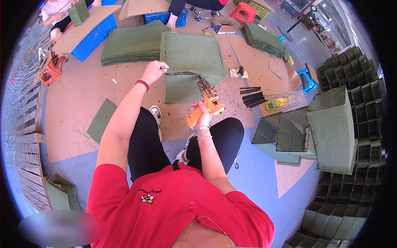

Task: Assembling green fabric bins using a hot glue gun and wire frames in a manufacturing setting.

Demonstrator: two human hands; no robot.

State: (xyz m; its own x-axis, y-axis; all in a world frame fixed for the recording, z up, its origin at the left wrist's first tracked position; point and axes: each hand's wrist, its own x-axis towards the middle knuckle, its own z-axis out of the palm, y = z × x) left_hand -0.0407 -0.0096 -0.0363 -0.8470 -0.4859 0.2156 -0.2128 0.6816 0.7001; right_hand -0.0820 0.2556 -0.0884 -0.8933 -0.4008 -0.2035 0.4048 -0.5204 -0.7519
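Note:
My right hand [203,116] is wrapped round the handle of a yellow-orange hot glue gun [216,106]. The gun's dark, crusted nozzle end points forward at a green woven sheet [192,51]. At that sheet's left edge, near its front corner, my left hand [154,71] is closed in a pinch on it. The sheet's near edge stands slightly raised, with a dark gap below. Under and in front of it lies another green sheet [182,91], flat on the cardboard between my feet and the stack.
Stacked green sheets [132,43] lie beyond my left hand. Black glue sticks [253,98] and a yellow bottle [278,103] are on the right. Green boxes [331,128] are piled at far right. A red stool [244,12], blue crates [96,37] and other people are farther off.

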